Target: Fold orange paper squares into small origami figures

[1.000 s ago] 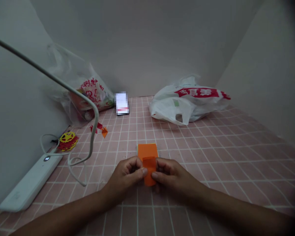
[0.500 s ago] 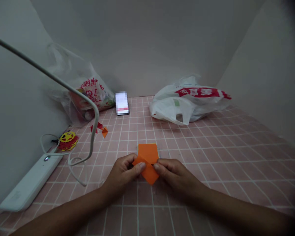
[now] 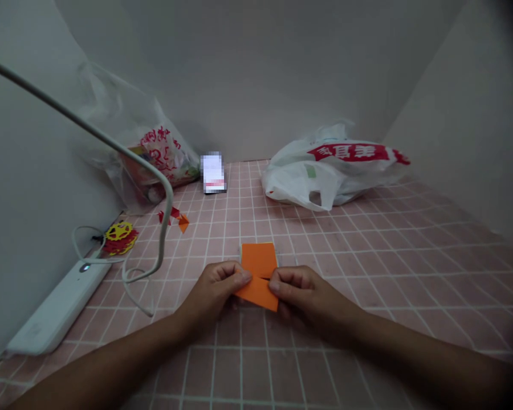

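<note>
Between my hands is a sheet of orange paper (image 3: 259,293), its upper edge close to level and its lower edge slanting down to the right. My left hand (image 3: 216,287) pinches its left end, thumb on top. At the right end, my right hand (image 3: 303,290) grips it between thumb and fingers. Just beyond lies a stack of square paper (image 3: 259,259) with an orange sheet on top and a thin yellow edge showing. The fingers under the held paper are mostly hidden.
A white power strip (image 3: 60,307) with a looped cable lies at left, near red and yellow cutouts (image 3: 119,236). Small folded paper pieces (image 3: 183,223) sit beyond. Farther back are a phone (image 3: 214,172), a clear plastic bag (image 3: 154,154) and a white plastic bag (image 3: 299,182).
The held paper has gone from a pointed, diamond-like outline to a wider shape with a slanting lower edge. Both hands still hold it. The whole view has shifted slightly.
</note>
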### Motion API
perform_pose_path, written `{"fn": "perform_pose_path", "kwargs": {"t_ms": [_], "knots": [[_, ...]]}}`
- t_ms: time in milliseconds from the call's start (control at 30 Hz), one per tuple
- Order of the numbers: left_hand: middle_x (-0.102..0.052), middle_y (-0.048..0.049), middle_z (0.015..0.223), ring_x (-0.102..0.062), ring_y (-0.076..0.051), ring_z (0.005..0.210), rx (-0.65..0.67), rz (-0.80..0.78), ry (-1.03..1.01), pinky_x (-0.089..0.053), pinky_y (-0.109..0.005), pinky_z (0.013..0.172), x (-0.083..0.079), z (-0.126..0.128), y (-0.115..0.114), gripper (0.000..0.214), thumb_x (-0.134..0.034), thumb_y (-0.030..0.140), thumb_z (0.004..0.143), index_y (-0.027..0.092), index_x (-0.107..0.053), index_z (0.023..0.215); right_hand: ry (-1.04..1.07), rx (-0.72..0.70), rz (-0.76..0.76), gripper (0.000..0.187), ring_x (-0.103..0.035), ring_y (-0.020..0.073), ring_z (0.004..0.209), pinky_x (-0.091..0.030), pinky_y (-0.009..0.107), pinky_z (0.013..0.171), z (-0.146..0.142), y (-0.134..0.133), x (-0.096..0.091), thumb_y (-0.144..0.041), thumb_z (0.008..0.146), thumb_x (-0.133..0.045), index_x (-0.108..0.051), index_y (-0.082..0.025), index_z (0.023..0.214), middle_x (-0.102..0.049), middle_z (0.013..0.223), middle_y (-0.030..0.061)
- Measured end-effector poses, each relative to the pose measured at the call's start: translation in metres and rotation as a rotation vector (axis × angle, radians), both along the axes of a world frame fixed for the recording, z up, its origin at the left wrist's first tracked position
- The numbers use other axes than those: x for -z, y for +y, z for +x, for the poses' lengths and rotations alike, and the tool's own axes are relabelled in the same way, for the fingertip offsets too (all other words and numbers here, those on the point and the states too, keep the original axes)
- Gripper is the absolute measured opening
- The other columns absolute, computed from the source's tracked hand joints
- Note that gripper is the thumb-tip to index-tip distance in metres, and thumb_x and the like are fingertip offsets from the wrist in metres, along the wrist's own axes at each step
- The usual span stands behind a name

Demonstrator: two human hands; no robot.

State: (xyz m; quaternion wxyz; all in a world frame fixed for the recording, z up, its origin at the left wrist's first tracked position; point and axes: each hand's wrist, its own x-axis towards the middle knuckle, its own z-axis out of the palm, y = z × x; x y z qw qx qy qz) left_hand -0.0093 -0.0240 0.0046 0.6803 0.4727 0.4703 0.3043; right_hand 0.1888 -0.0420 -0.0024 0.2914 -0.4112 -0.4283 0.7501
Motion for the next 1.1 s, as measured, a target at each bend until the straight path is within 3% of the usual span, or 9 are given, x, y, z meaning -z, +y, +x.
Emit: {"fn": "perform_pose_path", "kwargs": {"t_ms": [133,267,533,867,967,1100], "knots": [[-0.050,0.0038,0.047,-0.040,-0.006,0.040,-0.046,-0.093,-0.038,-0.026,-0.018,0.041,-0.0011,0.0027,-0.0006,0.035,-0.069,0.044,0.077,0.016,-0.054,0.062,0.071,0.052,-0.100,0.036,-0.034,0.0035,0.035,-0.017,0.018,0.036,0.0001,0.0021,-0.0024,-0.046,0.080,-0.068,-0.051,-0.018,0.066,-0.051,0.047,-0.0068],[-0.052,0.0040,0.045,-0.038,-0.005,0.036,-0.056,-0.150,-0.051,-0.024,-0.016,0.037,-0.0039,0.0041,-0.0003,0.034,-0.069,0.044,0.076,0.016,-0.055,0.063,0.116,0.062,-0.125,0.035,-0.034,0.0028,0.033,-0.018,0.017,0.033,0.0001,0.0039,-0.0044,-0.044,0.078,-0.071,-0.050,-0.018,0.065,-0.052,0.044,-0.0069],[-0.039,0.0093,0.039,-0.026,-0.004,0.032,-0.052,-0.177,-0.025,-0.017,-0.017,0.034,-0.0023,0.0024,-0.0015,0.038,-0.066,0.047,0.080,0.019,-0.047,0.063,0.124,0.077,-0.125,0.035,-0.032,0.0029,0.032,-0.018,0.017,0.031,0.0018,0.0047,-0.0010,-0.043,0.079,-0.070,-0.049,-0.019,0.065,-0.051,0.045,-0.0079],[-0.049,0.0067,0.052,-0.040,-0.006,0.044,-0.022,0.069,-0.030,-0.030,-0.017,0.044,-0.0010,-0.0044,0.0019,0.032,-0.065,0.046,0.085,0.018,-0.052,0.074,-0.061,0.093,0.118,0.037,-0.038,0.0051,0.043,-0.025,0.019,0.042,0.0015,-0.0007,-0.0032,-0.047,0.086,-0.063,-0.054,-0.017,0.066,-0.050,0.054,-0.0054],[-0.049,0.0071,0.054,-0.039,-0.005,0.045,-0.001,0.071,-0.031,-0.029,-0.016,0.044,-0.0004,-0.0046,0.0031,0.031,-0.070,0.041,0.081,0.018,-0.052,0.074,-0.079,0.101,0.122,0.037,-0.038,0.0060,0.044,-0.024,0.020,0.043,0.0003,-0.0014,-0.0028,-0.047,0.085,-0.064,-0.053,-0.017,0.066,-0.049,0.054,-0.0052],[-0.054,0.0056,0.060,-0.046,-0.006,0.050,-0.045,0.059,-0.084,-0.034,-0.017,0.049,0.0017,-0.0047,0.0047,0.029,-0.069,0.040,0.083,0.018,-0.051,0.078,-0.038,-0.008,0.108,0.038,-0.039,0.0080,0.047,-0.026,0.022,0.047,0.0001,-0.0011,-0.0012,-0.047,0.084,-0.064,-0.049,-0.018,0.064,-0.049,0.055,-0.0041]]}}
